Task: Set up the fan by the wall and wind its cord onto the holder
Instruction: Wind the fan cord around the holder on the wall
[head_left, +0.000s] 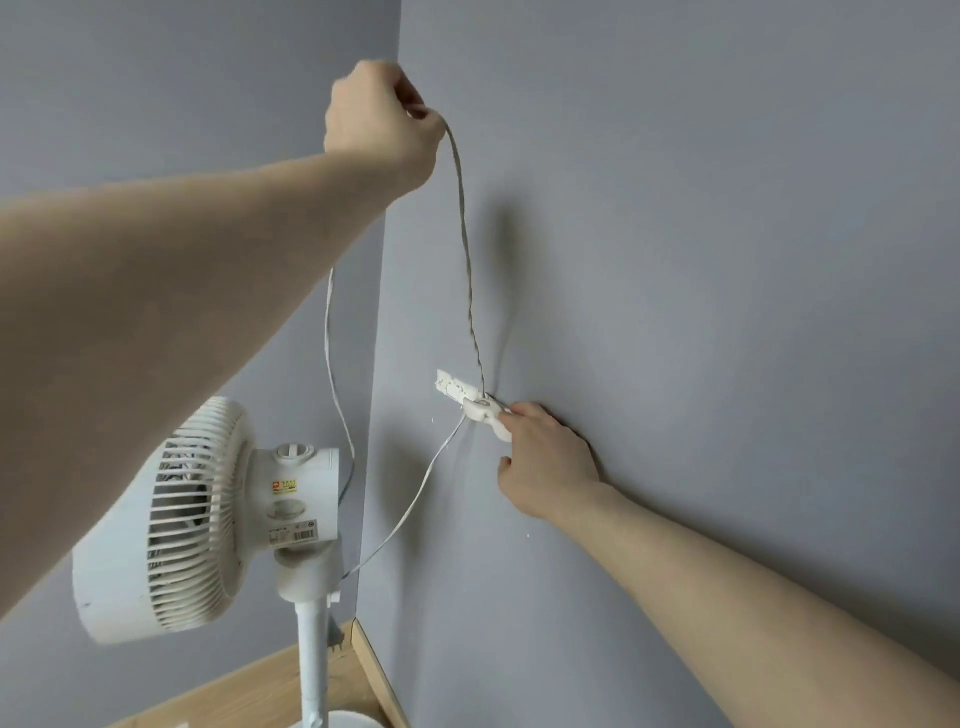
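Fan (208, 519) already stood by the wall (701, 234). Left hand (382, 117) pinched the cord (465, 234) high above the wall holder (480, 408), which the right hand (545, 462) gripped. Winding looked barely begun, with most cord hanging loose.

The fan (208, 519) carries 3 stickers on its motor housing: a small red and yellow one (284, 486) near the top, an oval one (286, 511) below it, and a white label with a barcode (294, 534). Their lettering is too small to read.
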